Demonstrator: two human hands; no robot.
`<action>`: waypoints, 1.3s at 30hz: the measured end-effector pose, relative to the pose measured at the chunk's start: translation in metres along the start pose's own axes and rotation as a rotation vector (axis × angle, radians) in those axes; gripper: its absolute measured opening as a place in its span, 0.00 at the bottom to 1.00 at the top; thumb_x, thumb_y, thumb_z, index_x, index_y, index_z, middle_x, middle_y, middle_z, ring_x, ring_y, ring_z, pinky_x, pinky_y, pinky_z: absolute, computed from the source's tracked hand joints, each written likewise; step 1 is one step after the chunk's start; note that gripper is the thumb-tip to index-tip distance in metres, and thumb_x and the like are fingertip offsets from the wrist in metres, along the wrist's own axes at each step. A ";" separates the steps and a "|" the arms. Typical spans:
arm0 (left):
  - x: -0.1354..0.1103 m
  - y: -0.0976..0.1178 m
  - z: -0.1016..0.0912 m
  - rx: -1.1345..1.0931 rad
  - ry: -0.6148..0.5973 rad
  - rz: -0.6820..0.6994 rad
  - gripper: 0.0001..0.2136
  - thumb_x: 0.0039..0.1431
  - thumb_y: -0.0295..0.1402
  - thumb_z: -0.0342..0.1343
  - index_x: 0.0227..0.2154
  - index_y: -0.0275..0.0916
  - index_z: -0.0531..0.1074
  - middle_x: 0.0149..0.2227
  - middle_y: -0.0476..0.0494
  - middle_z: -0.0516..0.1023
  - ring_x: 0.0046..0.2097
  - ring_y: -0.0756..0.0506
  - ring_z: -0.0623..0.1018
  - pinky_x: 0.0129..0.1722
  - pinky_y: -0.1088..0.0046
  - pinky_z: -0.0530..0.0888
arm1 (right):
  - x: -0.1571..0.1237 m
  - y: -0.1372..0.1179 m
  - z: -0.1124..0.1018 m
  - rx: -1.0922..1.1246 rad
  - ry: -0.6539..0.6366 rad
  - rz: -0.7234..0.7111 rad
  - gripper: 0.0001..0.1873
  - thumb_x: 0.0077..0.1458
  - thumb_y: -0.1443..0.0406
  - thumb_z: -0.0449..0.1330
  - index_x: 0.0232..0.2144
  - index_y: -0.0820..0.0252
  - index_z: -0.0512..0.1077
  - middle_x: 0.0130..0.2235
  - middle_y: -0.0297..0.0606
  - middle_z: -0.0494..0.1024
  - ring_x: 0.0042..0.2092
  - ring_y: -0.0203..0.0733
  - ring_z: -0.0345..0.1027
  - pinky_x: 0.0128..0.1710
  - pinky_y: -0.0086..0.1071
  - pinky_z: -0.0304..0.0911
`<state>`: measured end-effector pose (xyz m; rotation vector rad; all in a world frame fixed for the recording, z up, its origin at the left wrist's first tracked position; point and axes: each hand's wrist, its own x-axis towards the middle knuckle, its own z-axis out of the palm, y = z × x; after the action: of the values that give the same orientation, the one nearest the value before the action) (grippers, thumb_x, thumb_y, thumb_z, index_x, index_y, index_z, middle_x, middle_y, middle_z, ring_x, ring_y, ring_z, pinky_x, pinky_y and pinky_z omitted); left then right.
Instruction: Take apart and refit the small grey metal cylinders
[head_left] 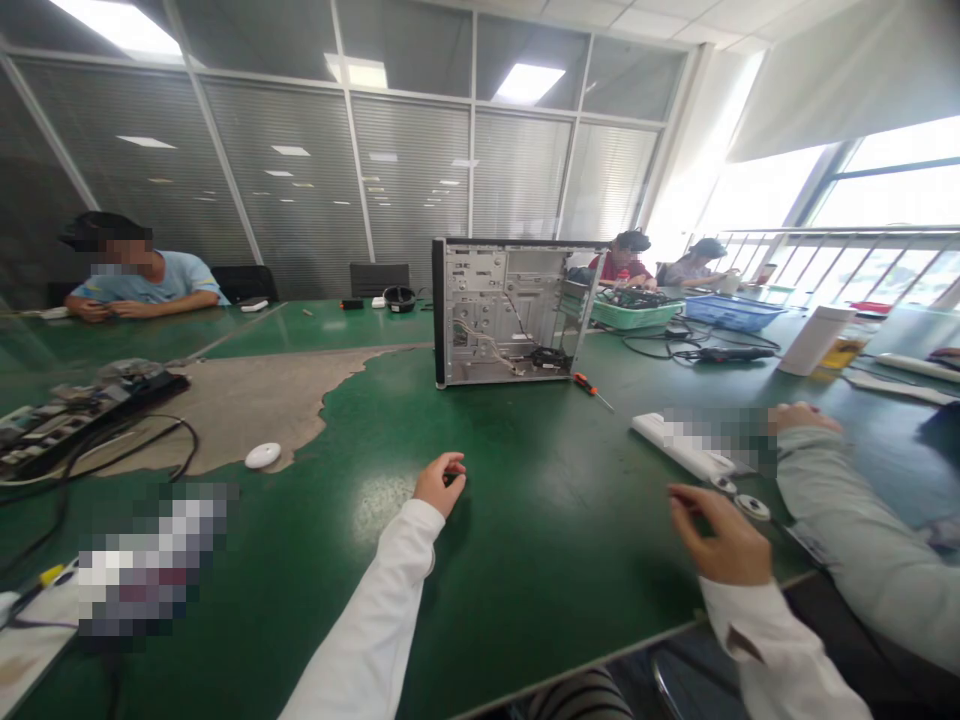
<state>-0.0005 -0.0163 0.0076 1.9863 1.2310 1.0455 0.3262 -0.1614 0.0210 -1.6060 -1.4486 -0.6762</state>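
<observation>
My left hand (441,484) rests at the table's near middle, loosely curved, with thumb and fingers apart and nothing visible between them. To the right, my right hand (724,535) hovers or rests near the table's front edge, its fingers bent, a gap showing inside and nothing held. A computer case (517,315) stands upright beyond both hands; its side is off, showing the metal interior, loose cables and a dark part at the bottom. By its lower right corner lies an orange and black screwdriver (586,384). A white power strip (679,446), partly blurred, lies ahead of my right hand.
Close by on my right is another person's sleeved arm (847,510). Cables and electronic parts (82,405) lie at left, near a white round disc (262,456). Green (637,315) and blue (735,312) baskets stand farther back. Several other people sit around the table (517,620).
</observation>
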 end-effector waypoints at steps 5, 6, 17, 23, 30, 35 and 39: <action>0.001 -0.002 0.001 0.015 0.008 -0.001 0.13 0.43 0.28 0.48 0.36 0.38 0.64 0.31 0.47 0.73 0.35 0.49 0.72 0.34 0.73 0.68 | 0.002 0.085 -0.030 -0.311 0.051 0.267 0.14 0.39 0.59 0.51 0.29 0.61 0.68 0.23 0.38 0.71 0.24 0.38 0.63 0.22 0.29 0.54; 0.001 -0.003 0.001 0.013 0.005 -0.002 0.13 0.43 0.28 0.48 0.36 0.38 0.64 0.31 0.47 0.73 0.35 0.49 0.72 0.34 0.73 0.68 | 0.002 0.094 -0.032 -0.340 0.015 0.265 0.14 0.39 0.58 0.51 0.28 0.60 0.68 0.24 0.37 0.71 0.24 0.38 0.62 0.22 0.29 0.54; -0.001 -0.002 0.000 0.009 -0.005 -0.029 0.14 0.42 0.28 0.49 0.36 0.37 0.65 0.30 0.47 0.73 0.35 0.50 0.72 0.33 0.74 0.67 | -0.007 0.104 -0.028 -0.425 -0.105 0.250 0.15 0.41 0.56 0.47 0.30 0.56 0.65 0.27 0.34 0.70 0.27 0.37 0.62 0.25 0.28 0.55; -0.001 -0.004 0.001 0.016 -0.010 -0.022 0.14 0.42 0.28 0.48 0.36 0.37 0.64 0.30 0.47 0.73 0.34 0.50 0.72 0.34 0.73 0.67 | 0.000 0.111 -0.023 -0.340 -0.226 0.308 0.14 0.39 0.56 0.49 0.29 0.55 0.65 0.27 0.34 0.70 0.28 0.38 0.64 0.25 0.29 0.56; -0.001 -0.003 0.001 0.030 -0.018 -0.026 0.13 0.42 0.28 0.48 0.36 0.37 0.64 0.30 0.47 0.73 0.34 0.50 0.72 0.34 0.74 0.67 | 0.000 0.106 -0.030 -0.310 -0.259 0.212 0.12 0.41 0.57 0.49 0.28 0.54 0.65 0.29 0.36 0.70 0.29 0.39 0.64 0.27 0.30 0.57; -0.002 -0.001 0.000 0.032 -0.021 -0.028 0.13 0.42 0.28 0.48 0.35 0.38 0.65 0.30 0.47 0.73 0.34 0.50 0.72 0.34 0.74 0.67 | -0.003 0.101 -0.031 -0.339 -0.170 0.160 0.13 0.43 0.57 0.47 0.28 0.54 0.67 0.34 0.36 0.69 0.34 0.40 0.64 0.31 0.30 0.58; -0.003 0.000 0.000 0.028 -0.022 -0.028 0.14 0.42 0.28 0.49 0.35 0.37 0.65 0.30 0.47 0.73 0.34 0.50 0.72 0.35 0.74 0.67 | -0.004 0.109 -0.028 -0.364 -0.189 0.111 0.15 0.42 0.55 0.47 0.26 0.55 0.68 0.36 0.35 0.69 0.36 0.41 0.63 0.36 0.32 0.58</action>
<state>-0.0010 -0.0186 0.0063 1.9904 1.2648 0.9958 0.4353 -0.1840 0.0062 -2.0634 -1.4132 -0.7733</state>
